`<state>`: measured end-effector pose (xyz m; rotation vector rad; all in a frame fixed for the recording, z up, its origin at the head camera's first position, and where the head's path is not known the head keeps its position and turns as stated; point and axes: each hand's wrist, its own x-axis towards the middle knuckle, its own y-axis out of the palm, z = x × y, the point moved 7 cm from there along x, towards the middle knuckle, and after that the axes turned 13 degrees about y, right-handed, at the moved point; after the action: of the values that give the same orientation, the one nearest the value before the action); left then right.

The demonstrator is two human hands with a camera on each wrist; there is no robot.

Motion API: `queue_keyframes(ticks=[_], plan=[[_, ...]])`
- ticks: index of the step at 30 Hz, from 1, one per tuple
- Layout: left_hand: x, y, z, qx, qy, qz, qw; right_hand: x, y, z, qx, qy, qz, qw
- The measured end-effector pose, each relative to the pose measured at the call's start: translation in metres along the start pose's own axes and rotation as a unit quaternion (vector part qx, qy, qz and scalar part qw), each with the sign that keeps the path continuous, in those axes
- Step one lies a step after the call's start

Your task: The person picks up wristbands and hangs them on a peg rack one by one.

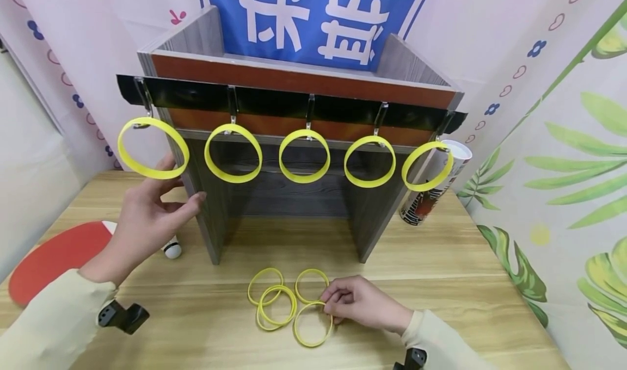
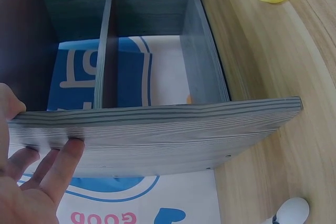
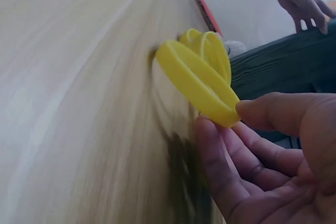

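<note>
Wood-grain tabletop (image 1: 441, 272), bearing loose yellow rings (image 1: 294, 304), borders leaf-printed fabric (image 1: 578, 158).

Tilted yellow ring (image 3: 193, 84) in right grip (image 1: 364, 304), beside other rings (image 1: 294, 304)

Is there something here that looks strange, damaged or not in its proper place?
Nothing looks spilled or damaged. Only the black strip seems slightly odd: its ends stick out past both sides of the grey shelf.

Head view peering forward and down; left-wrist view, close in, shares the grey shelf (image 1: 294, 198); right-wrist view, low, faces left!
</note>
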<state>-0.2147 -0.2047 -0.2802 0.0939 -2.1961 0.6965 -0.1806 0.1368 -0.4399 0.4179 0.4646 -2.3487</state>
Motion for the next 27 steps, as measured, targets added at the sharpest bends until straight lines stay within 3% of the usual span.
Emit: queue_keyframes(ticks=[6, 14, 21, 27], plan=[[0.0, 0.0, 0.0, 0.005, -0.002, 0.003, 1.0, 0.002, 0.002, -0.005, 0.072, 0.033, 0.026, 0.9965], [0.0, -0.001, -0.001, 0.004, -0.002, 0.002, 1.0, 0.002, 0.003, -0.006, 0.112, 0.033, 0.039, 0.9924], [-0.001, 0.0, -0.001, 0.007, -0.001, 0.0, 1.0, -0.001, 0.003, 0.006, 0.128, 0.0, 0.03, 0.9913], [0.0, 0.0, -0.001, 0.009, -0.002, 0.001, 1.0, -0.003, 0.005, 0.034, 0.131, -0.045, 0.004, 0.9904]])
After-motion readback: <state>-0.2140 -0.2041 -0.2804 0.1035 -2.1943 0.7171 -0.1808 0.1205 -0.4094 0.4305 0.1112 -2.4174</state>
